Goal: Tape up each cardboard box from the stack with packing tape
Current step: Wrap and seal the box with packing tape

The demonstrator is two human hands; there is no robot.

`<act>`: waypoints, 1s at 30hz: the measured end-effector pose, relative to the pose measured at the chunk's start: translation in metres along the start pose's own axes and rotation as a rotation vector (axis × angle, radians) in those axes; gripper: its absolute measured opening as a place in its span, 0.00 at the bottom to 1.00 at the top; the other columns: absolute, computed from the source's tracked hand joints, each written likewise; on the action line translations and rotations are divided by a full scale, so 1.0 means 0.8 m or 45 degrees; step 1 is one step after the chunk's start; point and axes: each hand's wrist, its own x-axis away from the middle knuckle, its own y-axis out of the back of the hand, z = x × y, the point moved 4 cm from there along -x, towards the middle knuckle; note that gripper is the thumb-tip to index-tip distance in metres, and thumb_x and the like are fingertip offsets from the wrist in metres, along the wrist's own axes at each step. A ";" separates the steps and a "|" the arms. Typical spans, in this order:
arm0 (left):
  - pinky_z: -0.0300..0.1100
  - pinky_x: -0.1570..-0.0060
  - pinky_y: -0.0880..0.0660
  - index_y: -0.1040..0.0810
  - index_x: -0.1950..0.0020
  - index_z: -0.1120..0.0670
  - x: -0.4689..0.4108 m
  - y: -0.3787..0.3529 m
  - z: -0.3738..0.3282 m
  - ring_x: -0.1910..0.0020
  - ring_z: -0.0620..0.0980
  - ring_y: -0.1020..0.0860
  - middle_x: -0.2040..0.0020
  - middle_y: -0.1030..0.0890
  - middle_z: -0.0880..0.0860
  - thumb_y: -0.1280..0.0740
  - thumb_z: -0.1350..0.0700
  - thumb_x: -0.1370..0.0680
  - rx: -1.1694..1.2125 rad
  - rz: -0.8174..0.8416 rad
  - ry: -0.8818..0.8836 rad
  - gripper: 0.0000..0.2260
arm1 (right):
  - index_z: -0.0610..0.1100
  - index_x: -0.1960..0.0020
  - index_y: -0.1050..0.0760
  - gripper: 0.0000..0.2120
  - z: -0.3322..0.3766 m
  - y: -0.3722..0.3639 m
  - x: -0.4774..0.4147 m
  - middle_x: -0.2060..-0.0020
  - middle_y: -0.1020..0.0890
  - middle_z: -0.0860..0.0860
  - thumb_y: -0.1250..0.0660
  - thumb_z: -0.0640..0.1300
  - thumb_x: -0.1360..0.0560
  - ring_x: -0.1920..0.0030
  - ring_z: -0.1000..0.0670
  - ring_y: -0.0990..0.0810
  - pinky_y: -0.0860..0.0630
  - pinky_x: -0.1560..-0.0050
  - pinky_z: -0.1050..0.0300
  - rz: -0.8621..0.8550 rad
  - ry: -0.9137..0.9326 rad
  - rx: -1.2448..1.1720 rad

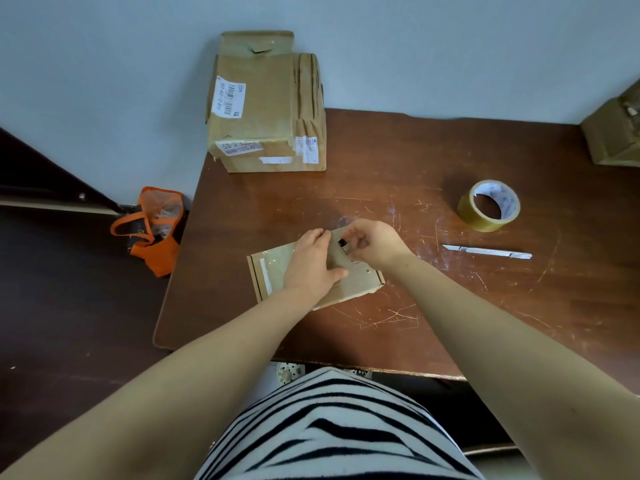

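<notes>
A flat cardboard box (268,271) lies just below the middle of the frame on a scratched brown table (381,188), turned a little askew, with glossy clear tape across its top. The left hand (311,263) rests palm down on the box, its fingers fairly straight and close together, pressing on the lid with the thumb spread out toward the right. The right hand (374,244) sits at the box's upper right edge with its fingers curled in; thumb and forefinger pinch that edge beside a small dark spot, though whether they grip cardboard or a loose end of tape cannot be told. The two hands almost touch over the box. In the right half of the frame a roll of tan packing tape (490,206) lies flat on the table, well apart from the hands, and just below it a slim metal cutter (486,251) lies on its side, blade end pointing left. At upper centre a stack of worn cardboard boxes (266,109) stands at the table's far left corner against a pale wall, with white barcode labels on it. Another box (616,133) is cut off by the right edge. To the left, off the table, an orange bag (152,226) sits on the dark floor. A black-and-white striped top (329,427) fills the bottom centre.
</notes>
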 end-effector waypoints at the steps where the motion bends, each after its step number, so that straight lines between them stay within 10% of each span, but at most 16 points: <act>1: 0.44 0.26 0.46 0.42 0.23 0.56 0.001 -0.001 0.001 0.24 0.49 0.47 0.23 0.41 0.52 0.29 0.51 0.25 0.002 0.003 -0.002 0.35 | 0.45 0.49 0.22 0.13 0.000 0.000 -0.002 0.57 0.22 0.49 0.34 0.30 0.29 0.59 0.50 0.25 0.22 0.55 0.52 0.035 0.026 0.099; 11: 0.42 0.27 0.47 0.42 0.23 0.56 0.004 -0.001 0.001 0.24 0.49 0.46 0.23 0.41 0.51 0.29 0.51 0.25 0.006 0.007 -0.014 0.35 | 0.41 0.46 0.20 0.09 0.027 -0.003 -0.017 0.54 0.20 0.46 0.35 0.40 0.24 0.56 0.44 0.22 0.28 0.61 0.57 0.345 0.078 0.941; 17: 0.42 0.27 0.47 0.41 0.23 0.56 0.003 -0.001 0.000 0.24 0.49 0.46 0.23 0.40 0.52 0.29 0.52 0.25 0.016 0.005 -0.006 0.35 | 0.44 0.69 0.35 0.15 0.024 0.003 -0.018 0.66 0.28 0.48 0.36 0.40 0.25 0.65 0.46 0.29 0.37 0.71 0.59 0.291 0.063 0.859; 23: 0.43 0.28 0.43 0.33 0.27 0.55 0.004 -0.001 0.000 0.25 0.50 0.43 0.25 0.38 0.53 0.32 0.54 0.23 0.118 -0.029 0.008 0.25 | 0.37 0.45 0.22 0.11 0.023 0.005 -0.015 0.46 0.19 0.42 0.39 0.41 0.21 0.46 0.40 0.21 0.23 0.48 0.50 0.173 0.054 0.739; 30: 0.49 0.26 0.55 0.19 0.40 0.53 -0.007 0.004 -0.002 0.31 0.51 0.33 0.34 0.26 0.54 0.34 0.55 0.21 0.097 -0.183 0.068 0.11 | 0.39 0.42 0.24 0.10 0.012 -0.004 -0.013 0.43 0.24 0.43 0.38 0.39 0.22 0.45 0.41 0.23 0.25 0.48 0.52 -0.001 0.064 0.661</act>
